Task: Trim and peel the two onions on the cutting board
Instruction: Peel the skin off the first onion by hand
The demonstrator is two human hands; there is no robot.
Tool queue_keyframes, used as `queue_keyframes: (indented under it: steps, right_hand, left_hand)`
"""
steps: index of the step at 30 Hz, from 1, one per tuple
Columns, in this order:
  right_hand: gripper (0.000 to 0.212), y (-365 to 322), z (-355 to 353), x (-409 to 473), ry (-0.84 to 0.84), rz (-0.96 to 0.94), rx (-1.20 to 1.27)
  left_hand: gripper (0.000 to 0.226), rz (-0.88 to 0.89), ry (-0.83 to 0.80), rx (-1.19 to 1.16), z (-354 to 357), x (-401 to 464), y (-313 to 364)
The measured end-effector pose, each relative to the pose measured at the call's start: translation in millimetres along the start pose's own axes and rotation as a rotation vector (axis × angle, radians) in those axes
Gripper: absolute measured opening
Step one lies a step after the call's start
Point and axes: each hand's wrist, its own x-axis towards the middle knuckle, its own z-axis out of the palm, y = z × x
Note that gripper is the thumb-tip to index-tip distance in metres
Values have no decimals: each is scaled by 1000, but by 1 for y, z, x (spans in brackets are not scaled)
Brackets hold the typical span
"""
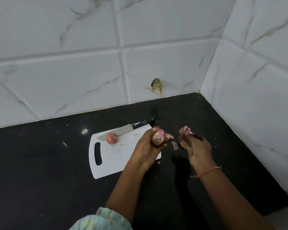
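**Halfway Through the First Onion**

Black countertop (45, 171), white marble-look tiles behind: your left hand (148, 146) wraps its fingers around one onion (159, 138), held just above the right edge of the white cutting board (116, 156). Your right hand (195, 146) pinches a torn piece of pink skin (186, 130). Drop that scrap beside the loose peels (174, 145), then turn the onion and lift the next layer from the cut end. The second onion (112, 138) waits unpeeled by the knife (123, 129).

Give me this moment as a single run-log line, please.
left hand: grips onion | right hand: pinches peel | second onion: unpeeled on cutting board | knife: idle
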Motion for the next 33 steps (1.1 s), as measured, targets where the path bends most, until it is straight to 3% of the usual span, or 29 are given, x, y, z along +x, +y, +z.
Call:
queue_keyframes:
  steps: [6,11,16,18,27,33]
  right_hand:
    - [35,9,6,-11,-12,-199,-306]
    - [16,18,18,-31,-350,-519,-576]
    - [23,20,21,-36,-525,-676,-781]
    - [25,19,20,-38,-548,-691,-785]
    - [17,6,19,-37,-575,-661,-797]
    - [17,1,19,-35,-604,-579,-762]
  left_hand:
    - [22,-15,48,-54,2,2,-3]
    - [18,83,43,32,5,1,-4]
    - [11,161,-28,91,4,-1,-4]
    - [9,177,-36,112,3,-2,-2]
    - [53,149,-23,301,6,-7,8]
    - [13,126,-96,241,0,-5,11]
